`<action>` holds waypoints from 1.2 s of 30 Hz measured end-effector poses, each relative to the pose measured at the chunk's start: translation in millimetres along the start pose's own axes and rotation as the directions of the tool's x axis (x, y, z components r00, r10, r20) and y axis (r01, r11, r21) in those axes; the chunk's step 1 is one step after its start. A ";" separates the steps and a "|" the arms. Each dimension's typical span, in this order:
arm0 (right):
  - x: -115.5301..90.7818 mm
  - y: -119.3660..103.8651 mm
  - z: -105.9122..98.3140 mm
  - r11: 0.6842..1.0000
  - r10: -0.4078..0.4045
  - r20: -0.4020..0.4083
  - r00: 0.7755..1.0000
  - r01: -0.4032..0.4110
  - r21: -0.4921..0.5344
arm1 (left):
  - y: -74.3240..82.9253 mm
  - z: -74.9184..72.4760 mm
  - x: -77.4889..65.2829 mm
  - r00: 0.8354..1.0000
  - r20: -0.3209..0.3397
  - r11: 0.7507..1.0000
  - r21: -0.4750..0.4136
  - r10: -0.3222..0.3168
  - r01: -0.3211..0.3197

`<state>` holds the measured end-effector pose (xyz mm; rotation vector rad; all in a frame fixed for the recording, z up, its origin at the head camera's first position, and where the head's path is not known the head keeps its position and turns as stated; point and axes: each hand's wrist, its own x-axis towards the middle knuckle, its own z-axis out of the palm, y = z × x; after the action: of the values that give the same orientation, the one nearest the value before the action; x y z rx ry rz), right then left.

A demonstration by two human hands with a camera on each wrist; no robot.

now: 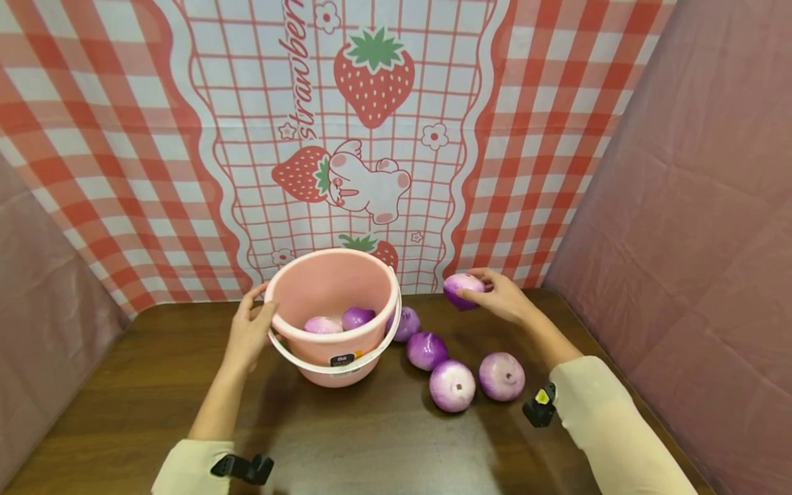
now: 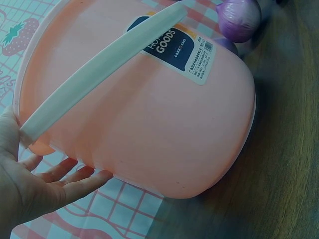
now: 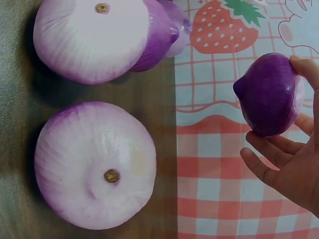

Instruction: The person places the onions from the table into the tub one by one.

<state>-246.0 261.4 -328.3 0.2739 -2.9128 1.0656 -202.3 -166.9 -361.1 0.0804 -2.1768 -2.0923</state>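
A pink bucket point(image 1: 334, 275) with a white handle point(image 2: 99, 74) stands on the table, tilted a little in the head view. My left hand point(image 1: 249, 330) holds its left side, thumb at the rim and fingers against the outer wall. Two purple onions show inside, a pale one point(image 1: 323, 325) and a darker one point(image 1: 357, 317). To the right, my right hand point(image 1: 502, 297) pinches a purple-and-white onion point(image 3: 269, 94) between thumb and fingers, raised above the table's far part. Its pointed purple end faces away from the palm.
Several more onions lie on the brown table point(image 1: 371, 440) right of the bucket, including a pale onion point(image 1: 502, 376), a white-topped onion point(image 1: 452, 386) and a deep purple onion point(image 1: 427, 350). Behind hangs a checked strawberry cloth point(image 1: 532, 137); pink fabric point(image 1: 680, 206) closes the right side.
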 end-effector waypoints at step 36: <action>14.4 -52.9 4.5 0.992 -0.093 -0.059 0.994 0.098 0.074 | -0.8 -0.2 0.0 1.000 0.005 1.000 -0.014 0.001 -0.001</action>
<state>-250.8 216.6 -296.8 0.3756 -2.7832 1.1524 -202.3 -167.2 -361.8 0.0731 -2.1642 -2.1099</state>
